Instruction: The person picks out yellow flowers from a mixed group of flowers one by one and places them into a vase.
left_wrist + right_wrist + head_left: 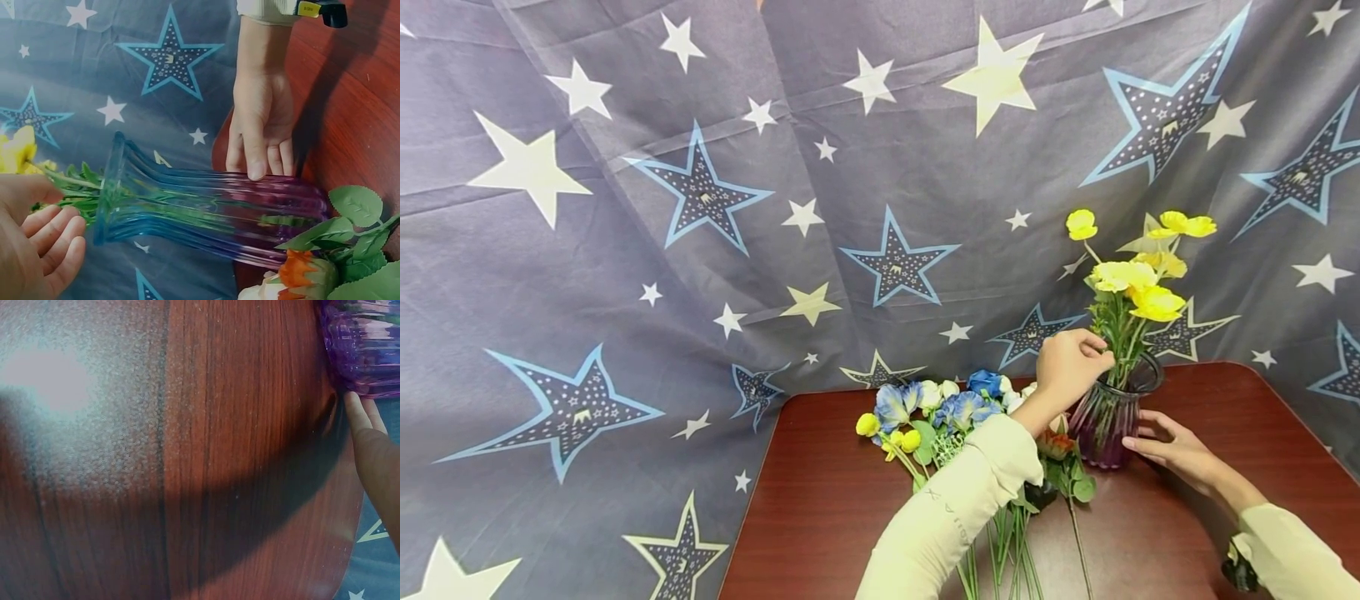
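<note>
A ribbed glass vase [1105, 425], blue at the mouth and purple at the base, stands upright on the table. Several yellow flowers [1156, 303] rise from it, their green stems visible through the glass. Just above the rim, my left hand [1071, 367] pinches at a stem; in the left wrist view the other fingers of that hand [40, 240] are loosely bent. My right hand [1183, 454] rests extended fingers against the lower right side of the vase. The right wrist view shows these fingers [357, 412] at the purple base.
Left of the vase, blue, white and yellow flowers [962, 408] lie with their long stems toward me, partly behind my left sleeve. An orange rose [1056, 446] lies close beside the vase. A star-patterned cloth [880, 167] hangs behind the reddish-brown table [820, 492].
</note>
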`<state>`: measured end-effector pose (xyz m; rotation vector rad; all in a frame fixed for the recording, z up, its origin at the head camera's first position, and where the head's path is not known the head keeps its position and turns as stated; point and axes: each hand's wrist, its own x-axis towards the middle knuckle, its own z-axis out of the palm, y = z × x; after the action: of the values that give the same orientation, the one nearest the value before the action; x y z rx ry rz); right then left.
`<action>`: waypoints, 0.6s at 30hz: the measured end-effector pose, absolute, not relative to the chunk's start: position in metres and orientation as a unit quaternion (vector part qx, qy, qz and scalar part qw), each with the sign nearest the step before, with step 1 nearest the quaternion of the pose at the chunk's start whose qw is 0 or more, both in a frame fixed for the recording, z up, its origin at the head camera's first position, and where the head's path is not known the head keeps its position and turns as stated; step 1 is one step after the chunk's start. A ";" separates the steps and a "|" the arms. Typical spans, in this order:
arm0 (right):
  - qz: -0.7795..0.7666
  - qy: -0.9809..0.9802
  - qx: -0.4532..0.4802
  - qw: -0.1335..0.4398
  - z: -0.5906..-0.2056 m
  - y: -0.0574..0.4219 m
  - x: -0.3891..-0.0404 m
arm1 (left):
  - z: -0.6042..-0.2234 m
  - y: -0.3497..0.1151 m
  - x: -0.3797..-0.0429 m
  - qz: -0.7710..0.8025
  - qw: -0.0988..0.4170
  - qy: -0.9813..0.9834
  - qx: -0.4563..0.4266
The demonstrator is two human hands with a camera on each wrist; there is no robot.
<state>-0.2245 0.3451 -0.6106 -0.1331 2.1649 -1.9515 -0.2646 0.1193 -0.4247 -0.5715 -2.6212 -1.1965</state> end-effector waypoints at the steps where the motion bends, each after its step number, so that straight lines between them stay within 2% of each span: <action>1: -0.665 0.737 -0.045 0.111 -0.610 0.345 -0.225 | -0.423 0.118 -0.265 -0.402 0.104 -0.889 -0.195; 7: -0.669 0.734 -0.048 0.108 -0.610 0.346 -0.225 | -0.415 0.108 -0.266 -0.378 0.108 -0.898 -0.198; 18: -0.672 0.730 -0.059 0.108 -0.611 0.346 -0.223 | -0.407 0.068 -0.265 -0.366 0.078 -0.900 -0.224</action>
<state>-0.2235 0.3461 -0.6106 -0.1743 2.1492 -1.9769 -0.2653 0.0683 -0.4074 -0.6716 -2.6948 -1.0974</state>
